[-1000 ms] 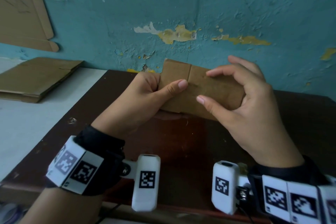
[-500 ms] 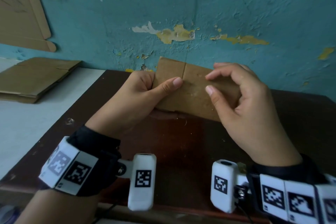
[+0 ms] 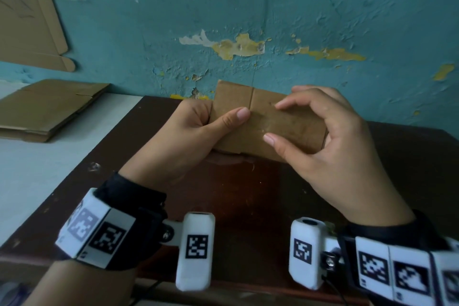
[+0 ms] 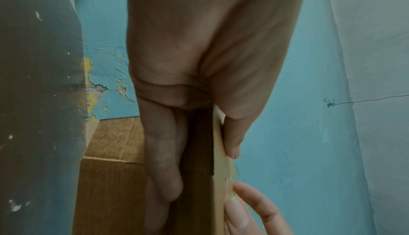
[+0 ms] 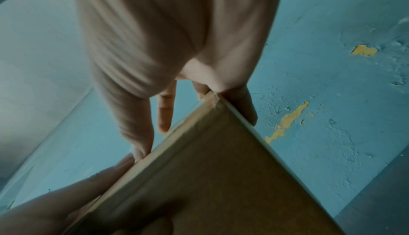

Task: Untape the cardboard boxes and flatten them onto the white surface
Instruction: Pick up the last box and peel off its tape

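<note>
A small brown cardboard box (image 3: 295, 126) is held just above the dark table, close to the wall. My left hand (image 3: 196, 136) grips its left end, thumb laid across the front face and fingers behind. My right hand (image 3: 332, 149) wraps the right end, forefinger tip and thumb tip pressing the front face near the vertical seam. In the left wrist view my left hand (image 4: 199, 63) clamps the edge of the box (image 4: 110, 186). In the right wrist view my right hand (image 5: 168, 37) holds a corner of the box (image 5: 210, 177). I cannot make out any tape.
The white surface (image 3: 37, 171) lies to the left with a flattened cardboard stack (image 3: 47, 107) on it. Another flat cardboard sheet (image 3: 27, 20) leans on the teal wall. The dark brown table (image 3: 236, 196) runs under both hands to its front edge.
My right forefinger has curled down onto the box's front face and the thumb has shifted along it. The left hand's grip is unchanged and the box has barely moved.
</note>
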Available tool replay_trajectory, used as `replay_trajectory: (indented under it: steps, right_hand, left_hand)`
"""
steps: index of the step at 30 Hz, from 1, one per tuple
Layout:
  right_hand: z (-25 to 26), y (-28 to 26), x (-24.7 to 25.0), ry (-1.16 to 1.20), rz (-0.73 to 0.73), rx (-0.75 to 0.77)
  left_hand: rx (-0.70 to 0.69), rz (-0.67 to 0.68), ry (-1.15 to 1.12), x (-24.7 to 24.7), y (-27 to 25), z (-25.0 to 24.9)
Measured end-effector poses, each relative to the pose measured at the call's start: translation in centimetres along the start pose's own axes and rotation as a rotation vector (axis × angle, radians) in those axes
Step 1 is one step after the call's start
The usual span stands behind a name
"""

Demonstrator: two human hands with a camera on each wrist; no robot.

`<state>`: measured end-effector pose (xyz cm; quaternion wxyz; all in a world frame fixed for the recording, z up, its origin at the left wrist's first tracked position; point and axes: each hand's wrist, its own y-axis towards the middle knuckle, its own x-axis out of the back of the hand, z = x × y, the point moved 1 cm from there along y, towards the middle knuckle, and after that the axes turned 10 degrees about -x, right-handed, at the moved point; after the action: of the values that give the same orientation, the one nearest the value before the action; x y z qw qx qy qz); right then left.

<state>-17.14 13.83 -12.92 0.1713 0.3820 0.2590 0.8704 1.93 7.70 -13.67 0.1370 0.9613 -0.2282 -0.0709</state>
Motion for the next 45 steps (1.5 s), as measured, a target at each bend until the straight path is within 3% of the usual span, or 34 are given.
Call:
replay_trajectory:
  steps: [15,29,45]
  right_hand:
    - [0.6,-0.2,-0.5,-0.130,0.019,0.072]
    - [0.5,-0.1,0.1,-0.085,0.023,0.047]
    - [1.1,0.0,-0.4,-0.220,-0.110,0.169]
  left_hand:
    - [-0.009,-0.026,-0.023,0.2,-0.1,-0.5]
    - [0.009,0.006,0.007,-0.1,-0.3,-0.5]
    - [-0.044,-0.045,-0.060,-0.8,-0.2,-0.8]
